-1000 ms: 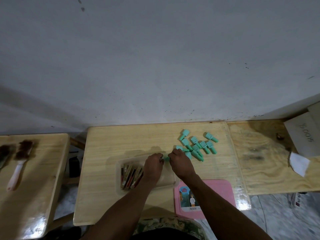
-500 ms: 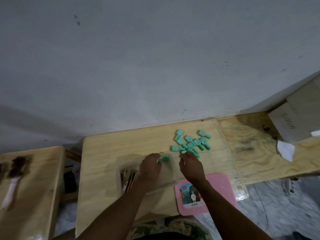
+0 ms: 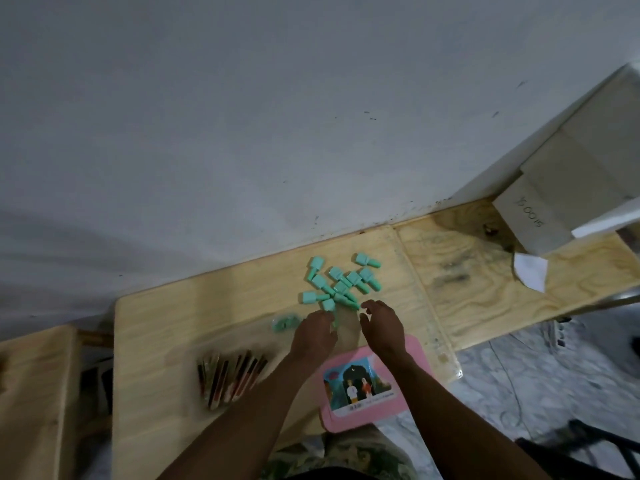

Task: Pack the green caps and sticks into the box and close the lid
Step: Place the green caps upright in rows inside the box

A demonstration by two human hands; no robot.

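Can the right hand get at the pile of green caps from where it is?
Probably yes. The right hand is open just short of the caps, with bare table between and nothing over them. The left hand is beside it, not across its path.

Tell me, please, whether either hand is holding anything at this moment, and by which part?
The right hand is open and holds nothing. The left hand has fingertips at a green cap on the pile's near edge, but a hold cannot be told.

About ten green caps [image 3: 341, 284] lie in a loose pile beyond the pink lid [image 3: 375, 381]; one bundle of sticks [image 3: 230, 377] lies left of it.
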